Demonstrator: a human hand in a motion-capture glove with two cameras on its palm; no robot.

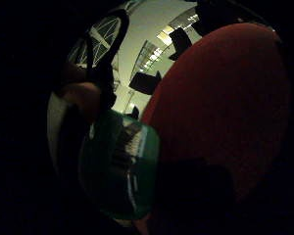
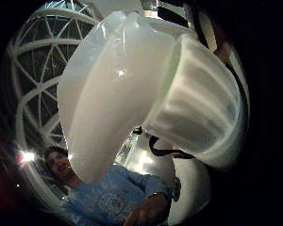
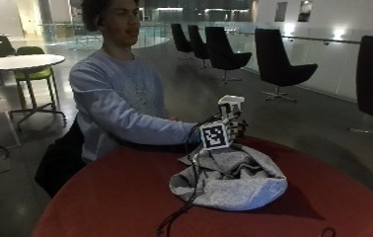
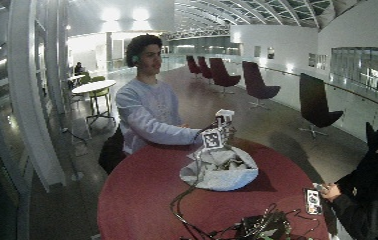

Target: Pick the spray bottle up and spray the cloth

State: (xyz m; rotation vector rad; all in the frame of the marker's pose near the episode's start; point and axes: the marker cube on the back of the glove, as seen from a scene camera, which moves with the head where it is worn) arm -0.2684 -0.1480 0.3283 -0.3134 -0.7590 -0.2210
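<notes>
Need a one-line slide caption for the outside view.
Seated person's gloved right hand holds a spray bottle upright just behind a crumpled grey cloth on a round red table.

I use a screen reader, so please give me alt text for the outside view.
A seated person's gloved right hand holds a white-topped spray bottle upright above a crumpled grey cloth on a round red table.

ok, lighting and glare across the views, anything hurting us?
Little finger side palm view: mostly black, only the red table and green bottle body lit. Thumb side palm view: glare spot on the white spray head, edges bent. Outside view: dim, cloth casts a soft shadow; hand readable.
</notes>
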